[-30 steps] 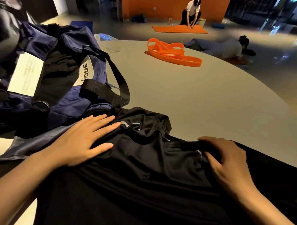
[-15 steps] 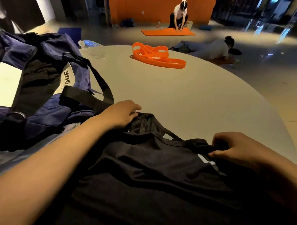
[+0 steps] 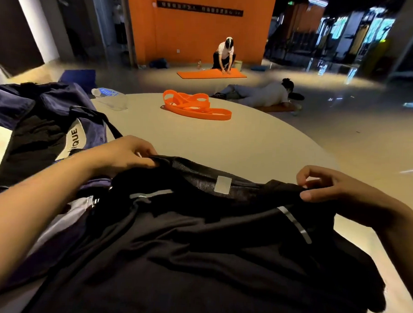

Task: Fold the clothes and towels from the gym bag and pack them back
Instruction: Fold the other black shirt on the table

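Note:
A black sports shirt [image 3: 197, 246] with grey reflective stripes and a white neck label lies spread on the round table [image 3: 248, 144] in front of me. My left hand [image 3: 125, 152] pinches its left shoulder edge, and my right hand [image 3: 336, 190] pinches the right shoulder edge; the collar edge is lifted between them. The navy gym bag [image 3: 37, 115] lies open at the left, with dark cloth inside and a white card on it.
An orange resistance band [image 3: 195, 107] and a clear water bottle [image 3: 108, 98] lie at the table's far side. Beyond the table, one person kneels on an orange mat [image 3: 211, 74] and another lies on the floor.
Both hands went from lying flat on the shirt to pinching its shoulders, and the collar edge has come up off the table. My view has tilted upward.

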`<state>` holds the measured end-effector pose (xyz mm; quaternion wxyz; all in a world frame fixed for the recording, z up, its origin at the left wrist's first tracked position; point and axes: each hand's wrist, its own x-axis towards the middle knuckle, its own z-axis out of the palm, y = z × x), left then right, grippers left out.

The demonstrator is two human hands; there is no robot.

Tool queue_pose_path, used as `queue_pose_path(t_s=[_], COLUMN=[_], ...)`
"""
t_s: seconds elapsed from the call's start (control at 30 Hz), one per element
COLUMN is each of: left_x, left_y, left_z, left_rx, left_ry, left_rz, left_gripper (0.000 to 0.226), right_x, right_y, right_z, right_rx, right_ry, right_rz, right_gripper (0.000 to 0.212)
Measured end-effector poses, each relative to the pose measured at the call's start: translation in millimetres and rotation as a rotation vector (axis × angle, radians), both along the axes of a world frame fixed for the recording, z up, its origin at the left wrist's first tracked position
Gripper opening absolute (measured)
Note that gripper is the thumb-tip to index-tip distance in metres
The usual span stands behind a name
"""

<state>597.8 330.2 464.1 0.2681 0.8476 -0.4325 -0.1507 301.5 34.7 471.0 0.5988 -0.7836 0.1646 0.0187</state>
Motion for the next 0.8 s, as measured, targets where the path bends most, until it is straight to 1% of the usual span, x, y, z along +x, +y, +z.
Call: queue_pose_path(t_s=[0.07,0.1,0.17,0.23,0.3,0.33,0.4,0.43,0.5,0.57,0.6,0.67,0.73,0.8], left_x=[-2.7,-5.4,-12.5,-25.7,-42.2,-50.2,-66.4,-74.6,-93.4,-113.1,-125.0,-148.2,-170.3,-191.5], left_y=[16.0,23.5,37.0,46.5,53.4,56.7,65.1,70.5,82.6,97.1,105.4,125.5,150.5,175.9], left_z=[13.3,18.6,27.9,37.1,50.0,57.8,79.2,92.2,121.7,151.8,166.0,190.1,211.6,230.8], left_rx=[0.036,0.018,-0.057,-0.16,-0.289,-0.36,-0.507,-0.574,-0.673,-0.773,-0.821,-0.882,-0.892,-0.844], left_ry=[-0.015,-0.003,0.076,0.143,0.106,0.065,-0.017,-0.07,-0.23,-0.414,-0.513,-0.676,-0.795,-0.885], left_rz=[0.02,0.042,0.09,0.143,0.174,0.182,0.205,0.219,0.236,0.242,0.239,0.217,0.18,0.109], left_gripper=[0.008,0.005,0.013,0.017,0.014,0.013,0.022,0.025,0.02,0.017,0.02,0.031,0.033,0.036], right_x=[-2.9,-3.7,-3.0,-3.2,-5.6,-8.6,-17.5,-22.6,-35.3,-52.2,-62.3,-85.7,-110.3,-132.5], right_y=[2.3,4.3,8.3,15.3,24.8,30.7,43.4,50.7,66.1,83.0,89.6,102.0,118.3,131.7], right_z=[1.9,3.9,12.4,23.5,37.5,46.0,67.1,79.2,106.7,136.5,151.5,181.0,208.2,229.6], right_rx=[-0.074,-0.132,-0.296,-0.556,-0.822,-0.894,-0.945,-0.947,-0.945,-1.038,-1.086,-1.131,-1.099,-1.087], right_ry=[0.028,0.039,0.044,0.033,-0.07,-0.172,-0.41,-0.511,-0.681,-0.83,-0.881,-0.923,-0.954,-0.967], right_rz=[-0.039,-0.072,-0.131,-0.186,-0.3,-0.376,-0.493,-0.519,-0.507,-0.459,-0.43,-0.376,-0.331,-0.309], right_gripper=[0.026,0.025,0.014,0.003,0.012,0.011,0.004,0.008,0.017,0.025,0.024,0.017,0.025,0.028])
